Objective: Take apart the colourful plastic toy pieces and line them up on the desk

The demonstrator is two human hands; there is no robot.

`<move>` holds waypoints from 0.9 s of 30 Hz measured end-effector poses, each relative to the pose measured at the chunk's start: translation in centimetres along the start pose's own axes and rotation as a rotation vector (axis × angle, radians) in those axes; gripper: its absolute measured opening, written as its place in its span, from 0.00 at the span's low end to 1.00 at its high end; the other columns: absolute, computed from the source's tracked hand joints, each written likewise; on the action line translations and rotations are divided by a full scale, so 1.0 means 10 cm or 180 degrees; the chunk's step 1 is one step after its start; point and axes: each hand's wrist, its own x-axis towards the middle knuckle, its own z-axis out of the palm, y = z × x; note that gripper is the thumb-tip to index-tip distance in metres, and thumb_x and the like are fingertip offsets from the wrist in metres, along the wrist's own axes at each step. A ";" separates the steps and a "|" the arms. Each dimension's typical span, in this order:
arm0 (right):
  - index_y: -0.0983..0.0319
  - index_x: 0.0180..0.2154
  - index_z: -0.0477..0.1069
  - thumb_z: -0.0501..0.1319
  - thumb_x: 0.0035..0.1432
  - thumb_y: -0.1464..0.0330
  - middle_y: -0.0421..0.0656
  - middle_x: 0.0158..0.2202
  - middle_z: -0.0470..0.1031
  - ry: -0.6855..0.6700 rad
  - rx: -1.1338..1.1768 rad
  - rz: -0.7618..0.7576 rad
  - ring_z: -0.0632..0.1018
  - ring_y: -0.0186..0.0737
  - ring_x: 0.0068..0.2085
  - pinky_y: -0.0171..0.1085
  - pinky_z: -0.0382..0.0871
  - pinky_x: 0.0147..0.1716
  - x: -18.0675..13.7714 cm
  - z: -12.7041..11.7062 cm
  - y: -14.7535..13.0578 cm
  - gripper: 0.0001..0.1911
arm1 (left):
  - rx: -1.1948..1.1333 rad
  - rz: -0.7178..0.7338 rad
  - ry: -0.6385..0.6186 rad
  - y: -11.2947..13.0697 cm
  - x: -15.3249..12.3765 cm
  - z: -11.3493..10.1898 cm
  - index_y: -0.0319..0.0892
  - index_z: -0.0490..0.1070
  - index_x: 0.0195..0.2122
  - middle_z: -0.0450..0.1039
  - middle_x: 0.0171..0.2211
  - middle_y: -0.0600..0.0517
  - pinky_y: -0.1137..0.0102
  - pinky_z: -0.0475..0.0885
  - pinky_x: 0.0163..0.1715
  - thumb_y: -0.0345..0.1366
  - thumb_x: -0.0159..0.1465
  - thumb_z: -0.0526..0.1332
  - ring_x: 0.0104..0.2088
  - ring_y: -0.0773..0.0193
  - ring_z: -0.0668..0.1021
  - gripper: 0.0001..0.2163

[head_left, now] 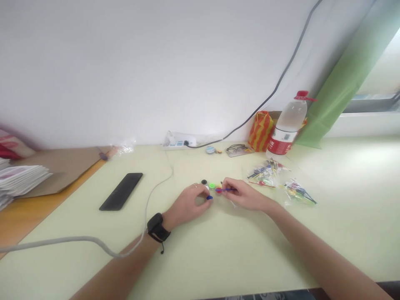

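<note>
My left hand (pixel 189 205), with a black watch on its wrist, rests on the pale green table (pixel 218 250), fingers curled round a small blue piece (pixel 209 197). My right hand (pixel 244 194) pinches a thin blue stick with a red round piece (pixel 218 190) at its tip. Just beyond my fingers lie a black round piece (pixel 204 182) and a green round piece (pixel 211 185). The two hands almost meet over these small parts.
Clear bags of coloured sticks (pixel 281 181) lie to the right. A black phone (pixel 121 191) and a grey cable (pixel 93 241) lie at left. At the back stand a water bottle (pixel 287 125), a striped bag (pixel 261 130), glasses (pixel 239 148) and a power strip (pixel 178 143). Stacked papers (pixel 18 179) sit far left.
</note>
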 end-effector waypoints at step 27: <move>0.56 0.51 0.74 0.55 0.71 0.68 0.45 0.45 0.77 0.0915 0.0576 -0.0343 0.78 0.42 0.45 0.41 0.72 0.44 -0.05 0.35 -0.15 0.13 | -0.2339 -0.0683 0.0140 0.00 0.05 0.13 0.40 0.77 0.48 0.80 0.49 0.44 0.57 0.78 0.54 0.38 0.60 0.73 0.49 0.52 0.83 0.16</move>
